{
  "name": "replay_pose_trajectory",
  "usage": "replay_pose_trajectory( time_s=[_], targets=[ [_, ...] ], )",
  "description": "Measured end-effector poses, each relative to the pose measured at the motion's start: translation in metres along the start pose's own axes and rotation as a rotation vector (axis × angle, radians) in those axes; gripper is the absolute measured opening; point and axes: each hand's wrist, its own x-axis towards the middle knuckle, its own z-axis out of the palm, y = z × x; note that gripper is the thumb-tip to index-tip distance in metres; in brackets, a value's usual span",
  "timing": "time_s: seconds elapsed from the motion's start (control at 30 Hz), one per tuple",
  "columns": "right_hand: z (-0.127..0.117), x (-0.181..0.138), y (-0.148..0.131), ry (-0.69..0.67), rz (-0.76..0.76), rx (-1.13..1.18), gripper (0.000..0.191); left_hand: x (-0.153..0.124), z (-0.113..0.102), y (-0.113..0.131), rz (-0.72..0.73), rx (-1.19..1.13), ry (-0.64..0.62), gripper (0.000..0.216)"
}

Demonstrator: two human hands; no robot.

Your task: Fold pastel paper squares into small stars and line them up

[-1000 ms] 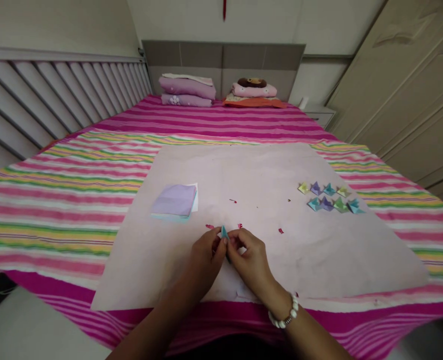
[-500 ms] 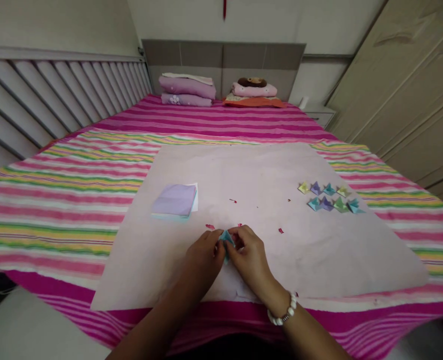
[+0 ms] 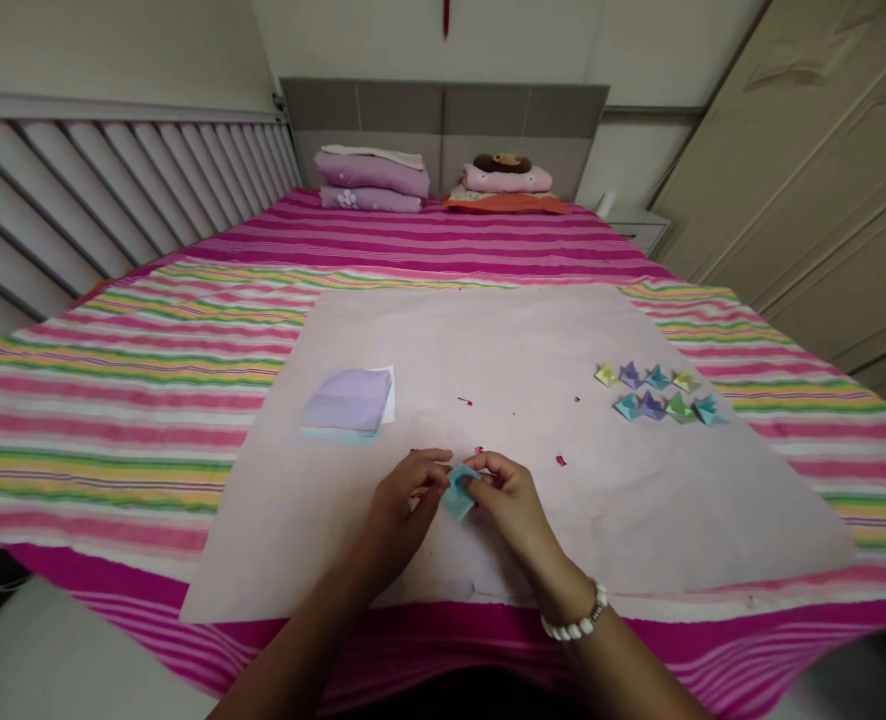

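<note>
A small folded light-blue paper piece [image 3: 458, 496] lies flat and diamond-shaped between my hands, low over the pale sheet. My right hand [image 3: 514, 505] pinches its right side, thumb on top and fingers behind. My left hand [image 3: 405, 510] is at its left corner; the fingers are curved and parted from the thumb, with the fingertips next to the paper's edge. Whether they touch it is hard to tell. To the left lies a stack of square paper [image 3: 347, 400], lilac on top with light blue and white edges showing below.
Two rows of folded paper pieces [image 3: 657, 392] in yellow, purple, blue and green sit at the right. Small red scraps [image 3: 561, 461] dot the large pale sheet [image 3: 525, 340], spread on a striped bed cover [image 3: 135, 400]. Folded bedding [image 3: 372, 180] stands by the headboard.
The blue paper has turned from an upright pointed shape to a flat diamond. My left hand has loosened and shifted slightly left; my right hand keeps its pinch.
</note>
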Motion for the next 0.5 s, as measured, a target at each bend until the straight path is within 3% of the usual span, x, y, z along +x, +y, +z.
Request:
replay_pose_trajectory(
  time_s=[0.1, 0.2, 0.5],
  targets=[
    [-0.0003, 0.0003, -0.0025, 0.007, 0.020, 0.048, 0.008, -0.0010, -0.0046, 0.0002, 0.114, 0.013, -0.067, 0.029],
    [-0.0007, 0.0003, -0.0041, 0.005, 0.020, 0.098, 0.007, -0.0030, -0.0061, -0.0004, 0.123, 0.060, -0.100, 0.036],
    [-0.0014, -0.0061, -0.0086, -0.122, 0.044, 0.228, 0.023, -0.0018, -0.0030, 0.0048, -0.174, -0.139, 0.066, 0.016]
  ],
)
